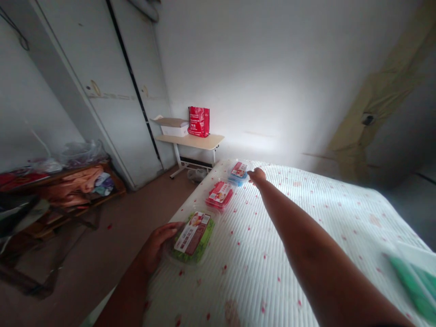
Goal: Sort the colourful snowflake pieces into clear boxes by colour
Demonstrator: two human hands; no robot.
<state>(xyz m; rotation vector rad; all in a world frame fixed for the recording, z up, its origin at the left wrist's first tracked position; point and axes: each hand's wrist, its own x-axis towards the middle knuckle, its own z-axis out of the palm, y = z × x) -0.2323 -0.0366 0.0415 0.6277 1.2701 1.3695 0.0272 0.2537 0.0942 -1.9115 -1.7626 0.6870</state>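
Observation:
Three clear plastic containers with printed labels form a slanting row along the left side of a white bed cover (252,272) dotted with red. Nearest me is the container with green contents (193,236), its left edge gripped by my left hand (158,243). Just beyond it lies the container with red contents (220,193), touched by neither hand. At the far end sits the container with blue contents (239,171). My right arm reaches out to it, and my right hand (257,177) is closed at its right edge; the fingertips are partly hidden.
A blurred green item (412,281) lies on the bed at the right edge. Beyond the bed, a small table (204,141) holds a red bag (199,121) and a white box (174,130). A wooden shelf (85,204) with cloth and plastic bags stands left.

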